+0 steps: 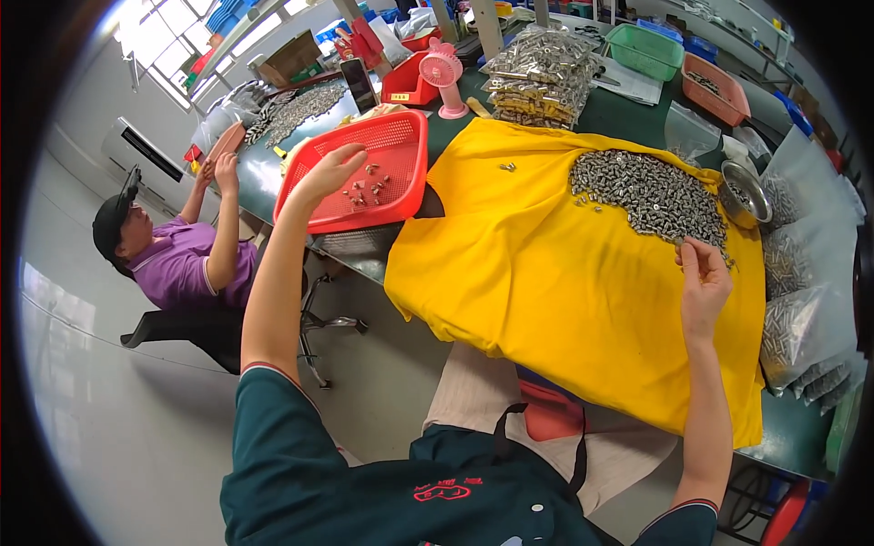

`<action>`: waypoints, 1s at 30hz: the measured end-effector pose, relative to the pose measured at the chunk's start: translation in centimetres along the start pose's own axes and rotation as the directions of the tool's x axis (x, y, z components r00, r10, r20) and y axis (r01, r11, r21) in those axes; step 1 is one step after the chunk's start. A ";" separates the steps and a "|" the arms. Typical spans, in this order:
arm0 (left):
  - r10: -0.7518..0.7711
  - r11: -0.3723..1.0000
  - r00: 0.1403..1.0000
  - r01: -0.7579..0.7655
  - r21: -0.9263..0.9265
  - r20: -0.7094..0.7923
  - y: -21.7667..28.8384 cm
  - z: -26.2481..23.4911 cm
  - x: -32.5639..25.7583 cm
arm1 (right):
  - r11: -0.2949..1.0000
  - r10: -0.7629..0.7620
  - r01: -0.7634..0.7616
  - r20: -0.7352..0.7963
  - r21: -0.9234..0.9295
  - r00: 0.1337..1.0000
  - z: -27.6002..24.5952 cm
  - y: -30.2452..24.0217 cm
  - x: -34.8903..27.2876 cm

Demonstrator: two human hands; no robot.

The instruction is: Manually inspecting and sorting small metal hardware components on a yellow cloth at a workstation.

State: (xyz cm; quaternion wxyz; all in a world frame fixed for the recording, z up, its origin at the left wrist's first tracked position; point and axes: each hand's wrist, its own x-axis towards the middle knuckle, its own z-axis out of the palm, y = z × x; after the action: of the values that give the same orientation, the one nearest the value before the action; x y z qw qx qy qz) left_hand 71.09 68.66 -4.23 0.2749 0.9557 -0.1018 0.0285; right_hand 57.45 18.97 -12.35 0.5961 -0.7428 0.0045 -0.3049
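Observation:
My left hand [332, 171] is over the red plastic basket [405, 150], its fingers stretched out and apart with nothing seen in them. Several small metal fittings [375, 188] lie on the basket's floor below. At the near edge of a heap of small silvery metal fittings [651, 187], my right hand [705, 284] is closed in a pinch. What its fingertips hold, if anything, is too small to make out. The heap rests on a yellow cloth [528, 282] spread over the green table. Two fittings [507, 167] lie apart from it, farther left.
A steel bowl [745, 194] stands right of the heap, beside clear bags of metal parts [787, 268]. Behind the cloth are stacked bags [537, 77], a pink fan [443, 77] and a phone [358, 82]. A person in purple [187, 259] sits working at the left.

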 end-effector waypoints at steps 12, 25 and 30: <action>0.307 0.652 0.949 -0.156 0.742 -0.070 3.3 2.6 -8.4 | 0.999 -0.035 0.035 -0.002 -0.012 0.999 0.3 -0.2 0.0; 0.279 0.767 0.956 -0.164 0.620 -0.091 13.3 7.4 -5.0 | 0.999 -0.036 0.037 -0.062 0.022 0.997 0.0 0.0 0.1; 0.162 0.753 0.983 -0.069 0.655 -0.082 13.0 10.2 -2.6 | 0.999 -0.053 0.053 -0.072 0.006 0.996 0.1 -0.2 0.3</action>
State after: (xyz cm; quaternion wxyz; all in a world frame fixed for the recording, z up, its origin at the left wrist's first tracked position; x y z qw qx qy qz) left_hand 65.78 52.96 -6.42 -0.0690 0.9793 -0.1260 0.1426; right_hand 57.63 18.97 -12.11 0.5902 -0.7288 0.0051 -0.3472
